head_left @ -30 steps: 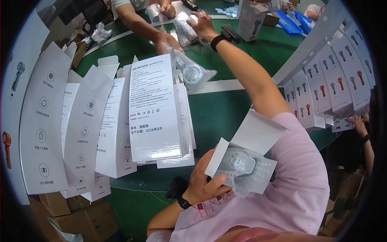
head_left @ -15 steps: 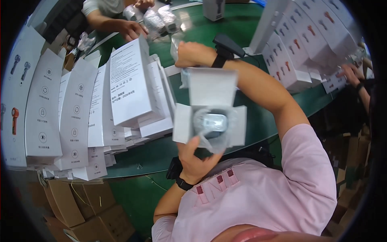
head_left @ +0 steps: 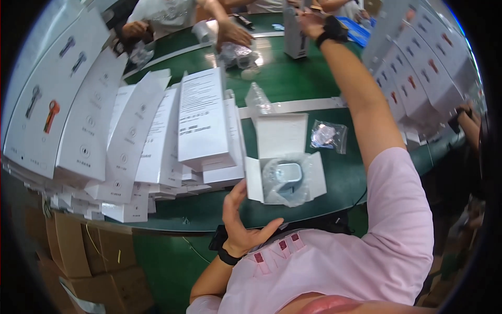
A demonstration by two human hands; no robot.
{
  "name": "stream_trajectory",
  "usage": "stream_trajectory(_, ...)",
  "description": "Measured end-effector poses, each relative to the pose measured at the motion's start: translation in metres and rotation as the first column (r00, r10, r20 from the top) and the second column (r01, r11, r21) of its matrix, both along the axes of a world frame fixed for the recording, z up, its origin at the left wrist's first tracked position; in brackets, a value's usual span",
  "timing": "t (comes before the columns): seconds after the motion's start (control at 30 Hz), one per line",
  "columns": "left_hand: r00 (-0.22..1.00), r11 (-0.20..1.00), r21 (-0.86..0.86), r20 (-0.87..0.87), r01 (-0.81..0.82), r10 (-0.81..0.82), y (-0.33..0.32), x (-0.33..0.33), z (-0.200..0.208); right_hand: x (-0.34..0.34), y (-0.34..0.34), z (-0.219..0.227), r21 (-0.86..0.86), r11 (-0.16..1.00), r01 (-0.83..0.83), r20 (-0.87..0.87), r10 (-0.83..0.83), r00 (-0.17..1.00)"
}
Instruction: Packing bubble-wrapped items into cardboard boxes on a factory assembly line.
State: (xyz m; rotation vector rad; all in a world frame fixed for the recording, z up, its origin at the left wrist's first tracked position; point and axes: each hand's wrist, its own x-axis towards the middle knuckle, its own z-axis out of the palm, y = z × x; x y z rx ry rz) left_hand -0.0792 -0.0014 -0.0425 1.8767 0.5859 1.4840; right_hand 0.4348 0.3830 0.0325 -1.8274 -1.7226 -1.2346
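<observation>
The open white box [head_left: 282,135] appears to stand on the green tabletop [head_left: 285,73] near its front edge, lid flap up at the back and side flaps spread, with a pale rounded device [head_left: 289,171] in bubble wrap inside. A second ago that box was tilted in the left hand [head_left: 241,227] by the pink shirt; now the hand has come off its front, fingers and thumb spread wide apart, gripping nothing, the raised fingertips beside the left flap, though whether they touch it I cannot tell. That suggests the box stays up without support, its contents in place but the lid not yet closed. The right hand [head_left: 312,23], just behind the lid half a second ago, has reached across to the top of an upright box [head_left: 296,39]; whether its fingers are clamped there or merely resting, I cannot tell. The arm's reach leaves a small clear bag [head_left: 328,136] in plain sight just right of the lid, while a crumpled clear sleeve [head_left: 260,99] lies behind it. Further out, a co-worker's hand [head_left: 234,32] hovers over a bubble-wrapped bundle [head_left: 238,55]; white cartons [head_left: 206,110] lean in a pile on the left, and printed cartons [head_left: 413,78] stand stacked on the right.
</observation>
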Motion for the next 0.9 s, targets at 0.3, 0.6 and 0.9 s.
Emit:
stream_trajectory(0.3, 0.971, 0.991, -0.096, -0.226, -0.098, 0.075, 0.0, -0.017, -0.001, -0.157, -0.114, 0.141, -0.169, 0.975, -0.146, -0.184, 0.114, 0.976)
stream_trajectory(0.6, 0.984, 0.998, 0.065, -0.175, -0.017, 0.028, -0.003, -0.022, -0.003, -0.2, -0.239, 0.219, -0.086, 0.721, -0.688, -0.845, 0.313, 0.433)
stream_trajectory(0.9, 0.992, 0.993, 0.117, -0.121, -0.028, 0.042, -0.01, -0.024, 0.01, -0.365, -0.155, 0.216, -0.71, 0.69, -0.142, 0.063, 0.263, 0.963)
